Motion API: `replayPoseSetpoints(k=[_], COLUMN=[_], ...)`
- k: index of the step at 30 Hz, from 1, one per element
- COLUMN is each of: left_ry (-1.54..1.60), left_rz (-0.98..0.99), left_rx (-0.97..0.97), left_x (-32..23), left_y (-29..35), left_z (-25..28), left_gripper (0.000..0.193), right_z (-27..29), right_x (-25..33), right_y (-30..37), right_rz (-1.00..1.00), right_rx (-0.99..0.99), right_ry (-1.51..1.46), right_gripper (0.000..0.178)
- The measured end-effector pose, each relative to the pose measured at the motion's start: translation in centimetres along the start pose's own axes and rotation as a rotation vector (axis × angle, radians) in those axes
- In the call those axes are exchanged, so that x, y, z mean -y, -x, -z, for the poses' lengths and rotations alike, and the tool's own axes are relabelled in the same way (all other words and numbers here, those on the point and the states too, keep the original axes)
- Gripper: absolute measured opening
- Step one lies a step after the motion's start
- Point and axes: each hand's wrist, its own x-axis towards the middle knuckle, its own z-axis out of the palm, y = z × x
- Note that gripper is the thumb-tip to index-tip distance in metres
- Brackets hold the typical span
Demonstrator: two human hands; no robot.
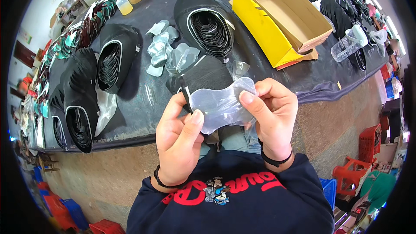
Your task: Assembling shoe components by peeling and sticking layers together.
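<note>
Between my two hands stretches a clear, hourglass-shaped plastic piece (219, 106) with wrinkled film on it. My left hand (177, 136) pinches its left end between thumb and fingers. A narrow black strip (186, 93) stands up by those fingertips; whether they grip it too, I cannot tell. The right end is pinched by my right hand (275, 115), thumb on top. Just beyond lies a flat black fabric piece (208, 74) at the table's near side, partly covered by the plastic. A pile of similar clear shaped pieces (161, 50) rests farther off to the left.
Folded black fabric stacks (203, 26) stand on the dark-covered table (151, 104), several more at left. A yellow cardboard box (264, 26) sits at the back right, near a clear plastic jug (346, 45). A bottle of yellow liquid (124, 5) stands far left. An orange stool (351, 175) is on the floor at right.
</note>
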Motion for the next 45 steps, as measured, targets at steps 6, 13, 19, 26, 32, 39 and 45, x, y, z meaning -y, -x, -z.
replayPoseSetpoints(k=[6,13,19,26,32,39,45], left_ry=[0.054,0.121,-0.085,-0.055,-0.027,-0.021,0.029], left_rz=[-0.022,-0.103,-0.072,-0.083,-0.073,-0.035,0.101], left_rx=[0.020,0.017,-0.055,-0.079,-0.075,-0.037,0.044], left_x=[0.0,0.5,0.2,0.0,-0.1,0.7,1.3], left_y=[0.0,-0.4,-1.2,-1.4,-1.6,-1.7,-1.2], left_z=[0.3,0.4,0.2,0.6,0.7,1.0,1.3], left_gripper=[0.032,0.031,0.035,0.035,0.033,0.033,0.051], right_z=[-0.3,-0.6,0.4,1.8,2.7,2.0,0.2], right_x=[0.1,-0.9,-2.6,-0.5,0.1,0.8,1.1], right_y=[-0.2,-0.4,-1.1,-1.0,-1.5,-2.7,-3.4], right_rz=[-0.052,-0.013,0.268,0.880,0.940,1.014,0.955], right_rx=[-0.011,0.029,0.003,0.272,0.281,0.362,0.319], right_ry=[0.069,0.062,0.170,0.896,1.054,1.023,0.992], right_gripper=[0.015,0.018,0.032,0.043,0.044,0.020,0.018])
